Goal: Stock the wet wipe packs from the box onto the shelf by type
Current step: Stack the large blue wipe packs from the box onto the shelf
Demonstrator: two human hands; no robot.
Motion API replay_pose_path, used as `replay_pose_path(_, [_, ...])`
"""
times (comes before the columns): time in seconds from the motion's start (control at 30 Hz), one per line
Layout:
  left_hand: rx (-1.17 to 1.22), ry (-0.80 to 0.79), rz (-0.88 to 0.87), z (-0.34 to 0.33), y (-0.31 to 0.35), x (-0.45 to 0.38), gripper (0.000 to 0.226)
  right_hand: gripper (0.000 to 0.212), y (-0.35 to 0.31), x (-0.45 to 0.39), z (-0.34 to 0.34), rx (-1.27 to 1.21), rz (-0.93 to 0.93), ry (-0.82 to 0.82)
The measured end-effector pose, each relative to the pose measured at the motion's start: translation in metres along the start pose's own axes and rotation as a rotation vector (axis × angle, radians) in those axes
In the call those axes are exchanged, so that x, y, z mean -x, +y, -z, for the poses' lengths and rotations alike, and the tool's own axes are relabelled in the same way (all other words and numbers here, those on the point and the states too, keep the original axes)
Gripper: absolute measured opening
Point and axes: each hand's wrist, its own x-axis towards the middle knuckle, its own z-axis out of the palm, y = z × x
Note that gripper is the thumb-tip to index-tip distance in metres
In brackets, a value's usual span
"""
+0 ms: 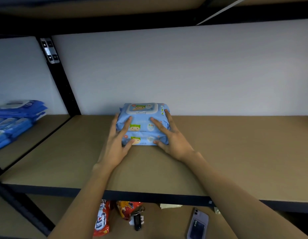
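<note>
Two stacked light-blue packs point(142, 125), two hands

Two light-blue baby wipe packs point(143, 125) stacked flat, mid-shelf point(236, 152), near the back wall, cartoon faces frontward.

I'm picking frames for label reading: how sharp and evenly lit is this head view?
Head view: the light blue wet wipe packs are centred but soft, their small print unreadable; wide-angle bending curves the black shelf post; the dark blue packs at the left edge are smeared; top corners fall into shadow; the brown shelf board is evenly lit, no glare.
</note>
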Motion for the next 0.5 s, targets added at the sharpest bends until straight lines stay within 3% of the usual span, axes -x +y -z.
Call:
replay_pose_path(0.23, [-0.009,0.053,0.098,0.004,0.022,0.024,0.063,0.084,-0.007,0.029,0.007,-0.005,-0.095,0.041])
replay_pose_path(0.5, [0.088,-0.073,0.164,0.012,0.079,0.046,0.052,0.08,-0.031,0.076,0.047,0.044,-0.207,0.01])
